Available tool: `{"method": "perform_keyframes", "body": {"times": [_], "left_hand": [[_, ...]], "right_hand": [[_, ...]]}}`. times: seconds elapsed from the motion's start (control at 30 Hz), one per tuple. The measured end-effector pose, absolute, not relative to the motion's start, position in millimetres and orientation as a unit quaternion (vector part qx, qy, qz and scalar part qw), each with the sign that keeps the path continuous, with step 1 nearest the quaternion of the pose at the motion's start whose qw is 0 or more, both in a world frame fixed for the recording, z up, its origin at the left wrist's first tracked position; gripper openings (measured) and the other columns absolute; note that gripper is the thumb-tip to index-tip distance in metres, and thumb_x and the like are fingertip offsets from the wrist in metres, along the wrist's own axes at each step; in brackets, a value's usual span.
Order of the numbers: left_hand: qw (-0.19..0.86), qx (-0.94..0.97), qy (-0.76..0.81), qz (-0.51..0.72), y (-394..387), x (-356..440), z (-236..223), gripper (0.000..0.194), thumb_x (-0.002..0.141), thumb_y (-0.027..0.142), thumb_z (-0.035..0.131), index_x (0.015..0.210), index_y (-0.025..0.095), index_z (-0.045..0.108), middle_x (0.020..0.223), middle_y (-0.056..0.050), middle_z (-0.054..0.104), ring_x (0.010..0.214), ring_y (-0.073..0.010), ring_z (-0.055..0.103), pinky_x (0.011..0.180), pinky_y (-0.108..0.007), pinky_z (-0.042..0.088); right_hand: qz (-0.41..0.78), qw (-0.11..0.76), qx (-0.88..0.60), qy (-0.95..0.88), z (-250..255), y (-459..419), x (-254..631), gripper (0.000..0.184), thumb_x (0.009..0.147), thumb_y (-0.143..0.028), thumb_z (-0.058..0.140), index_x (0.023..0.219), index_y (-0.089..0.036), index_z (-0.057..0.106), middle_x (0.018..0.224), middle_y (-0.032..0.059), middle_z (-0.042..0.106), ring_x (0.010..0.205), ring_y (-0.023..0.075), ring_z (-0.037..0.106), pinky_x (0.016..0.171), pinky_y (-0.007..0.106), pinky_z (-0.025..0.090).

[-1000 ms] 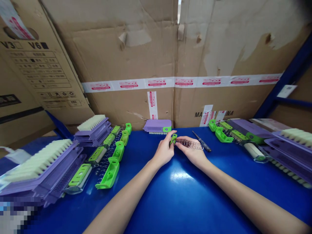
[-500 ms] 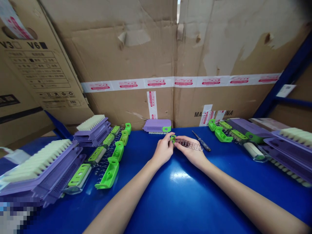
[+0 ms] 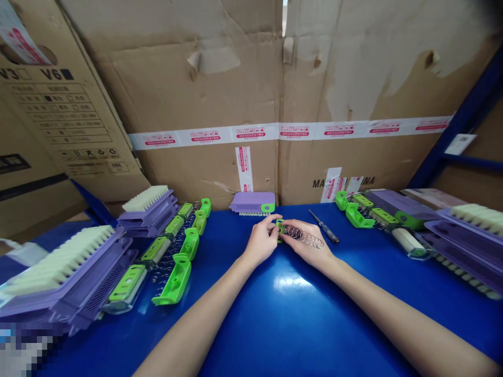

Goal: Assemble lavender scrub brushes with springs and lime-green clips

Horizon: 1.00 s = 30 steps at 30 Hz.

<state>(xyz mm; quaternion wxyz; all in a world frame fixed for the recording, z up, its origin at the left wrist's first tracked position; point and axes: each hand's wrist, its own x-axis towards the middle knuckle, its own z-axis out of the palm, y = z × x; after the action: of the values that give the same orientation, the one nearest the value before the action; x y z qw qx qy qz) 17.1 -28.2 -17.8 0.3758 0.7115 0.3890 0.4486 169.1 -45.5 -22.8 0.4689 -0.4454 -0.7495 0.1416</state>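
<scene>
In the head view, the left hand (image 3: pixel 261 242) is pinching a small green part (image 3: pixel 280 229) between thumb and fingers just right of the frame's centre, below the middle. The right hand (image 3: pixel 308 248) is closing its thumb and fingertips on the right side of that part—a loose metal spring (image 3: pixel 305 236) is running from there across the fingers toward lower right. Both hands are hovering over a blue tabletop (image 3: pixel 275 324).

A purple brush (image 3: pixel 253 199) is lying bristles down behind the left hand, against the cardboard wall (image 3: pixel 204 89). A slim screwdriver (image 3: pixel 324 227) is resting near the right hand, on its far side. Green end pieces (image 3: pixel 176 280) are lining up at centre left—purple brush bodies (image 3: pixel 74 277) are stacking beside them, and more purple parts (image 3: pixel 463 246) are filling the right edge.
</scene>
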Motion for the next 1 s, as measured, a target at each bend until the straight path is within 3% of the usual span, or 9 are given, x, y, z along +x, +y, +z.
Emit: {"method": "perform_keyframes", "body": {"times": [0.1,0.33,0.43,0.57,0.73,1.0], "left_hand": [[0.388,0.708,0.389,0.444,-28.0,17.3,-17.2,0.037,0.082,0.012,0.047,0.118,0.016,0.056,0.069,-0.001,0.066,0.065,-0.0139,0.062,0.064,-0.024,0.047],[0.447,0.689,0.364,0.438,-28.4,17.3,-15.2,0.042,0.077,0.006,0.05,0.118,0.014,0.055,0.085,-0.006,0.07,0.078,-0.0149,0.064,0.078,-0.028,0.049],[0.45,0.689,0.365,0.436,-28.3,17.3,-14.9,0.042,0.077,0.005,0.049,0.119,0.013,0.054,0.087,-0.007,0.07,0.078,-0.0152,0.064,0.078,-0.029,0.049],[0.433,0.696,0.373,0.436,-28.5,16.9,-15.6,0.04,0.079,0.007,0.047,0.118,0.013,0.054,0.082,-0.006,0.07,0.075,-0.0147,0.064,0.074,-0.028,0.05],[0.426,0.699,0.371,0.438,-28.6,16.5,-16.5,0.035,0.08,0.012,0.05,0.114,0.013,0.057,0.073,-0.003,0.067,0.073,-0.0147,0.063,0.072,-0.027,0.049],[0.435,0.695,0.371,0.436,-29.1,17.4,-16.1,0.039,0.076,0.005,0.048,0.113,0.014,0.056,0.077,-0.004,0.068,0.075,-0.0151,0.065,0.074,-0.027,0.05]], "right_hand": [[0.139,0.474,-0.456,-0.74,-21.5,-47.0,168.0,0.021,0.077,-0.028,0.06,0.096,-0.023,0.067,0.094,0.0036,0.07,0.085,0.0192,0.066,0.081,0.033,0.051],[0.169,0.475,-0.48,-0.718,-19.2,-49.7,165.0,0.016,0.076,-0.03,0.061,0.088,-0.023,0.068,0.089,0.0034,0.07,0.082,0.0197,0.066,0.076,0.032,0.052],[0.16,0.479,-0.465,-0.727,-18.7,-49.2,166.5,0.02,0.076,-0.029,0.061,0.094,-0.023,0.068,0.094,0.0036,0.07,0.085,0.0198,0.066,0.079,0.032,0.051],[0.162,0.45,-0.427,-0.767,-18.4,-46.7,172.9,0.029,0.077,-0.024,0.059,0.105,-0.023,0.066,0.102,0.0043,0.069,0.092,0.0195,0.064,0.084,0.033,0.05],[0.159,0.433,-0.433,-0.775,-19.4,-45.7,175.8,0.026,0.077,-0.024,0.058,0.102,-0.023,0.067,0.098,0.0039,0.069,0.086,0.0186,0.065,0.082,0.033,0.05],[0.137,0.442,-0.462,-0.756,-14.0,-52.1,168.1,0.019,0.076,-0.025,0.059,0.093,-0.023,0.066,0.091,0.0027,0.069,0.082,0.018,0.065,0.077,0.03,0.049]]}}
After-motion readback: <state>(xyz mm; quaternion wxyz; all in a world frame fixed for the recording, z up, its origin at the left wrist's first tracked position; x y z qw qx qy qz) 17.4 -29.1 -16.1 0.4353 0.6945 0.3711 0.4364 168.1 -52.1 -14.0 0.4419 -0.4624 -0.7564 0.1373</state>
